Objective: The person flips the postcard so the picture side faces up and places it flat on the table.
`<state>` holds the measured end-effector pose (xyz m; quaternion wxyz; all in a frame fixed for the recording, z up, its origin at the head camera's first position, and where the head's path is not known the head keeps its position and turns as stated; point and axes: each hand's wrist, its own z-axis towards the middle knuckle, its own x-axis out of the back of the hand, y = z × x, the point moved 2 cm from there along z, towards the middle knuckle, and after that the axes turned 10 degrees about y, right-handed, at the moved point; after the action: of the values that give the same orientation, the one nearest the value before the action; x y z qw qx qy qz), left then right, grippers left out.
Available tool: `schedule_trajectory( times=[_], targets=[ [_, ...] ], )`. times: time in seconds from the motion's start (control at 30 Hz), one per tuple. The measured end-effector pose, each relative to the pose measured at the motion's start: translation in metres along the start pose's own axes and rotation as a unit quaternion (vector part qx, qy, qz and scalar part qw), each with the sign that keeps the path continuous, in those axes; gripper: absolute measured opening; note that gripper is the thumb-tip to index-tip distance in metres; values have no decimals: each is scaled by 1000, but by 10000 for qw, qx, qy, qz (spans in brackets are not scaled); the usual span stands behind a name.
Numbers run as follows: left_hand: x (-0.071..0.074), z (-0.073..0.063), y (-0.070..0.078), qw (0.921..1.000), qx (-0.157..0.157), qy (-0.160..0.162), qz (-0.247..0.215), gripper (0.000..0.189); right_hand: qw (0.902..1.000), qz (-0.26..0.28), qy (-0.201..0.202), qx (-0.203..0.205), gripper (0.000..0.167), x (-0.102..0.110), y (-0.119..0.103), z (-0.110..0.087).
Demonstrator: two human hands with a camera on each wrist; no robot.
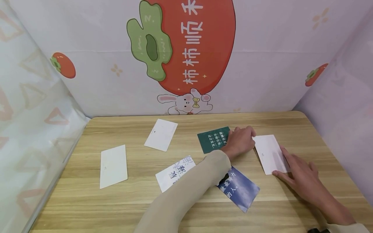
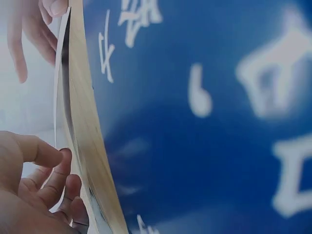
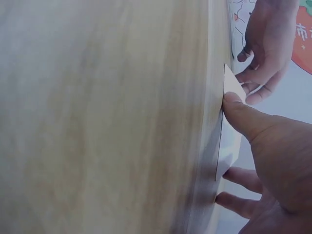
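One white rectangular paper card [image 1: 271, 153] lies between your hands, right of centre in the frame, its long axis slanting from upper left to lower right. Your left hand [image 1: 239, 142] pinches its upper-left corner; your right hand [image 1: 304, 176] grips its lower-right end between thumb and fingers. Neither hand is nearer: both make contact, at opposite ends. Just left of your left hand sits a dark green card with white characters [image 1: 212, 142]. Below, your left sleeve [image 1: 189, 191] partly covers a blue card with white characters [image 1: 242, 192] and a white card with blue characters [image 1: 170, 174].
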<state>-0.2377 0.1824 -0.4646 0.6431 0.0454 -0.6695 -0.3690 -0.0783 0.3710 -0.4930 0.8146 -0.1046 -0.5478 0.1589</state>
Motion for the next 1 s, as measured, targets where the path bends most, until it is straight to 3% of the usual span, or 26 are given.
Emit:
schedule_trajectory(
  times=[0.17, 0.4, 0.77, 1.0],
  targets=[
    [-1, 0, 1, 9987, -300, -49, 398, 42, 9998, 159, 122, 14, 107, 1, -2, 1],
    [-2, -1, -1, 9943, -607, -206, 847, 45, 9995, 226, 235, 45, 106, 2, -5, 1],
    [2, -1, -6, 9917, -781, -128, 1014, 44, 9981, 534, 233, 188, 104, 3, -5, 0],
    [4, 0, -7, 9923, -815, -69, 928, 40, 9974, 689, 184, 60, 98, 11, 1, 1]
  ],
)
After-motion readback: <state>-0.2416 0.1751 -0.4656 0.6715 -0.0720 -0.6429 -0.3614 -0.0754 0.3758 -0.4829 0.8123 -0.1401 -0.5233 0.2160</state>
